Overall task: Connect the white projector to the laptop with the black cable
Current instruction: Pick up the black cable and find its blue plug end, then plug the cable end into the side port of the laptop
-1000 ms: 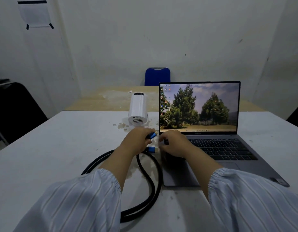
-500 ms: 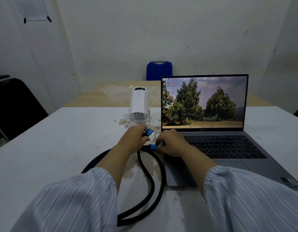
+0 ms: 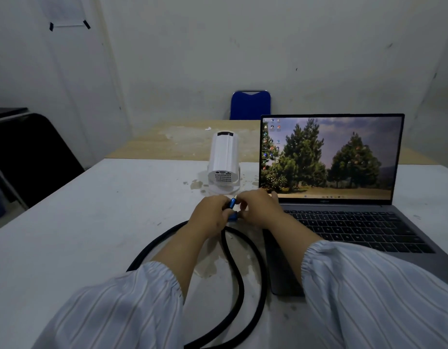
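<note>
The white projector (image 3: pixel 223 163) stands on the white table (image 3: pixel 92 222), its vented rear face toward me. To its right sits the open grey laptop (image 3: pixel 343 217) with a tree wallpaper on screen. A thick black cable (image 3: pixel 239 280) lies looped on the table in front of me. My left hand (image 3: pixel 211 214) grips one blue plug (image 3: pixel 232 203), tip pointing up and away. My right hand (image 3: pixel 258 206) meets it from the right, fingers on that plug. The second blue plug (image 3: pixel 233 217) lies just below, between both hands, by the laptop's left edge.
A blue chair (image 3: pixel 250 105) stands behind a wooden table (image 3: pixel 167 144) at the far wall. A black chair (image 3: pixel 29 157) is at the left. Chipped patches mark the tabletop around the projector's base.
My right hand has moved left off the lower plug to the plug held in my left hand. Both hands have drawn together near the projector. The view has tilted slightly up.
</note>
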`<action>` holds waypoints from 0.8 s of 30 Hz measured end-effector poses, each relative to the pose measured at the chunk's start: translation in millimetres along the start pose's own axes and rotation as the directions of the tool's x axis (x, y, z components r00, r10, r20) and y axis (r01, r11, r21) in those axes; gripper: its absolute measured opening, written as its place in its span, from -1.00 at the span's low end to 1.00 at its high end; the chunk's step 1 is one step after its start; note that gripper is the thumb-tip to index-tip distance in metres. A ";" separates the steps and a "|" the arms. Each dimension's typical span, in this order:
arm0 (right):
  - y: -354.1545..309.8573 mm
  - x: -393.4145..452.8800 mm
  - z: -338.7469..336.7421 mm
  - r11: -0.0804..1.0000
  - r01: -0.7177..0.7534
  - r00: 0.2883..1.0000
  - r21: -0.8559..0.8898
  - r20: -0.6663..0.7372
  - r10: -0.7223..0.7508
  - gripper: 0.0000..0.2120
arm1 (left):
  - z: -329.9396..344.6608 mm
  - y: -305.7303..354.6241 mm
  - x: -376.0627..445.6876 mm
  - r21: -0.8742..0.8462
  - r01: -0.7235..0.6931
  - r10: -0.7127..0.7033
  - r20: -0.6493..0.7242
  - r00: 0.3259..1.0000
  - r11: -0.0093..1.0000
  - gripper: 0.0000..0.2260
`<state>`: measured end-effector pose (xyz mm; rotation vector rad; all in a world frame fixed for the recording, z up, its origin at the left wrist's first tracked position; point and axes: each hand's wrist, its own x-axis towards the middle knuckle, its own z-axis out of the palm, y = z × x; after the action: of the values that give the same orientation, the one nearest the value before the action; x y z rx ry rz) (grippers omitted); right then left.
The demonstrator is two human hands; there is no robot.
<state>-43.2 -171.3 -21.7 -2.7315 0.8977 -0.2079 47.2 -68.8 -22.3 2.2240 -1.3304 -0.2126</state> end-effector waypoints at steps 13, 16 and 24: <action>25.8 -19.9 -26.8 0.922 0.109 0.991 0.370 0.034 -0.131 -0.68 | -17.8 16.8 4.4 -0.100 -0.027 0.068 0.427 0.902 0.995 -0.77; 22.5 -24.5 -26.6 0.904 0.142 0.987 0.403 0.008 -0.159 -0.69 | -17.0 16.9 -3.6 -0.168 0.038 0.036 0.418 0.908 0.985 -0.76; 8.2 -29.0 -28.7 0.929 0.146 0.986 0.341 0.028 -0.166 -0.86 | -6.3 14.6 -16.4 -0.215 0.127 -0.053 0.321 0.946 0.968 -0.92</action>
<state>-77.1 -166.0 1.8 -2.4716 0.5670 -0.2845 30.2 -57.9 -11.6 2.1105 -1.2836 -0.7462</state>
